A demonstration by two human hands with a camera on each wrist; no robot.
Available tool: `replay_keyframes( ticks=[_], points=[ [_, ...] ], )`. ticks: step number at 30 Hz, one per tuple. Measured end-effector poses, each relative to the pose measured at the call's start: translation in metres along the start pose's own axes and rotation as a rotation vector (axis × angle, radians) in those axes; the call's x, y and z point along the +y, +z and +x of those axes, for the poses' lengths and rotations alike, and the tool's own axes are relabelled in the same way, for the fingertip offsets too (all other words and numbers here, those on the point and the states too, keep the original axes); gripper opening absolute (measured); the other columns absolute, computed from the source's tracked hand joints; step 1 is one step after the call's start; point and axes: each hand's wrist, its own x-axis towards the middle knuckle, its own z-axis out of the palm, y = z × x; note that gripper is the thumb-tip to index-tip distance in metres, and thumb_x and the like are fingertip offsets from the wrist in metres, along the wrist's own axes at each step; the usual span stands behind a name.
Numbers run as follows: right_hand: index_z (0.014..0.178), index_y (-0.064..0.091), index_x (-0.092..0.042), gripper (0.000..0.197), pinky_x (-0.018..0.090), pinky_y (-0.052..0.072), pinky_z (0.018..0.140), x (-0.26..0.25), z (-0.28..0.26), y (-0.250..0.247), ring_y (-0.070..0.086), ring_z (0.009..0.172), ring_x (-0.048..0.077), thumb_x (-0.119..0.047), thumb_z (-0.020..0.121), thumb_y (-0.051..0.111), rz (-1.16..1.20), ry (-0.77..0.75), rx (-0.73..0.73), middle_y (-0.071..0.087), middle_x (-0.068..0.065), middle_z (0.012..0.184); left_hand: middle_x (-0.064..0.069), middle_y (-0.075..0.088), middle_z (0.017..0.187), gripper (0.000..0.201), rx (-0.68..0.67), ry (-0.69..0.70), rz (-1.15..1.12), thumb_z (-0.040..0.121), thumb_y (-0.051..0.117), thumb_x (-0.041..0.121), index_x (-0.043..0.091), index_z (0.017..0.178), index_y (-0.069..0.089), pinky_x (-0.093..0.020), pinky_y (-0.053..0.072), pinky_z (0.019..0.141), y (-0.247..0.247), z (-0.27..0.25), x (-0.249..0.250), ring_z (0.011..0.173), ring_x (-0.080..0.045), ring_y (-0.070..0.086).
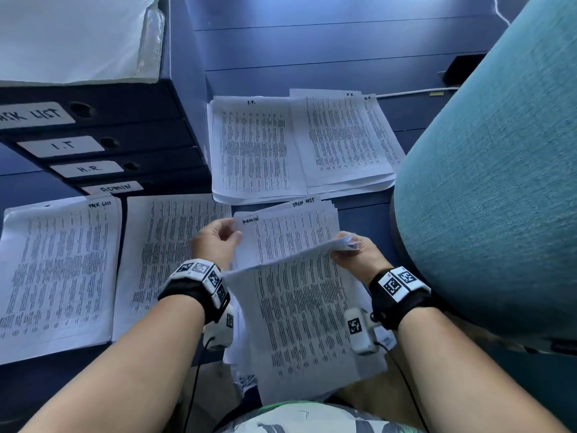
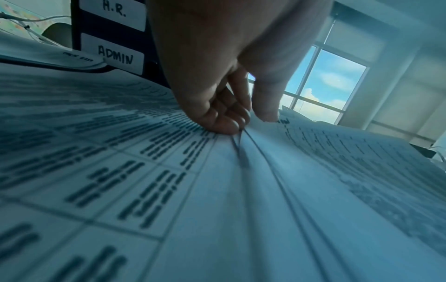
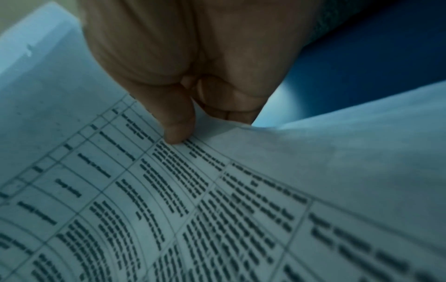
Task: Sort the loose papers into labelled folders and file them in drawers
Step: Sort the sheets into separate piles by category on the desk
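Note:
A loose stack of printed sheets point(image 1: 290, 235) lies in front of me, its uncovered page marked "ADMIN" in the top left corner. My left hand point(image 1: 231, 235) pinches that corner, thumb on top and fingers under the stack point(image 2: 265, 190). My right hand point(image 1: 343, 246) pinches the far edge of the top sheet point(image 1: 299, 307) and holds it peeled back toward me; in the right wrist view the thumb presses on this sheet point(image 3: 217, 190). A dark drawer unit point(image 1: 150, 132) at the left carries labels TASK LIST, I.T, H.R and ADMIN point(image 1: 114, 188).
Sorted piles lie on the blue surface: a "TASK LIST" pile point(image 1: 56, 270) at the left, another pile point(image 1: 159, 245) beside it, an "I.T." pile point(image 1: 253, 148) and an "H.R." pile point(image 1: 343, 135) farther off. A teal chair point(image 1: 499, 182) crowds the right side.

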Motion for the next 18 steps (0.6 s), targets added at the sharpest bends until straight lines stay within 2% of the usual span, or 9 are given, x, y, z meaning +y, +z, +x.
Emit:
replay_keyframes(
  ticks=[2,4,5,6,8,10,13,16,18],
  points=[
    [0.073,0.063,-0.011,0.024,0.021,0.042,0.061,0.006,0.002,0.002,0.05,0.06,0.007,0.007,0.087,0.056,-0.033,0.0,0.012,0.057,-0.002,0.064,0.001,0.07,0.096,0.034,0.021,0.017,0.043,0.081,0.077,0.017,0.018,0.114,0.068,-0.019,0.052,0.077,0.004,0.004,-0.001,0.086,-0.014,0.065],
    [0.075,0.065,-0.007,0.02,0.028,0.042,0.067,0.011,0.004,0.003,0.052,0.07,0.016,0.008,0.086,0.057,-0.04,-0.013,0.035,0.062,0.015,0.074,0.0,0.07,0.096,0.04,0.034,0.023,0.085,0.077,0.08,0.019,0.016,0.115,0.068,-0.028,0.055,0.084,0.008,0.006,-0.003,0.087,-0.016,0.066],
    [0.074,0.066,-0.009,0.022,0.03,0.043,0.069,0.012,0.004,0.003,0.053,0.073,0.019,0.008,0.086,0.058,-0.044,-0.013,0.049,0.063,0.022,0.079,0.001,0.069,0.096,0.04,0.027,0.016,0.099,0.077,0.081,0.02,0.016,0.114,0.068,-0.029,0.055,0.085,0.009,0.006,-0.004,0.087,-0.016,0.066],
    [0.071,0.066,-0.012,0.026,0.031,0.043,0.069,0.013,0.005,0.001,0.053,0.072,0.02,0.008,0.086,0.058,-0.057,-0.015,0.063,0.063,0.022,0.079,0.001,0.068,0.097,0.038,0.017,0.011,0.115,0.077,0.081,0.021,0.016,0.112,0.069,-0.028,0.054,0.085,0.01,0.006,-0.004,0.088,-0.016,0.065],
    [0.068,0.062,-0.017,0.031,0.027,0.041,0.064,0.013,0.006,-0.004,0.049,0.066,0.016,0.008,0.086,0.057,-0.1,-0.033,0.081,0.058,0.008,0.068,0.003,0.067,0.096,0.034,-0.003,0.008,0.158,0.077,0.081,0.023,0.019,0.108,0.068,-0.025,0.052,0.081,0.012,0.004,-0.001,0.087,-0.015,0.064],
    [0.067,0.058,-0.02,0.035,0.023,0.039,0.06,0.01,0.007,-0.009,0.046,0.061,0.011,0.009,0.086,0.055,-0.125,-0.048,0.089,0.052,-0.004,0.064,0.005,0.067,0.092,0.035,-0.021,-0.002,0.159,0.076,0.081,0.021,0.02,0.107,0.065,-0.022,0.049,0.075,0.013,0.002,0.003,0.084,-0.012,0.063],
    [0.069,0.057,-0.023,0.035,0.02,0.04,0.061,0.007,0.008,-0.013,0.049,0.062,0.007,0.007,0.088,0.054,-0.103,-0.051,0.093,0.053,-0.007,0.066,0.006,0.065,0.088,0.04,-0.043,-0.026,0.13,0.075,0.082,0.021,0.021,0.107,0.059,-0.018,0.045,0.071,0.013,0.0,0.009,0.082,-0.011,0.061],
    [0.072,0.058,-0.022,0.032,0.022,0.04,0.062,0.006,0.008,-0.012,0.049,0.063,0.009,0.006,0.088,0.055,-0.078,-0.052,0.081,0.053,-0.006,0.067,0.004,0.066,0.091,0.042,-0.071,-0.023,0.129,0.076,0.082,0.026,0.021,0.109,0.058,-0.026,0.051,0.079,0.014,-0.001,0.011,0.085,-0.012,0.062],
    [0.073,0.059,-0.021,0.031,0.021,0.04,0.062,0.007,0.007,-0.012,0.049,0.062,0.008,0.006,0.088,0.055,-0.06,-0.047,0.085,0.054,-0.006,0.067,0.004,0.064,0.1,0.044,-0.085,0.016,0.165,0.076,0.081,0.028,0.021,0.113,0.058,-0.028,0.052,0.081,0.014,-0.001,0.011,0.086,-0.013,0.063]
  ],
)
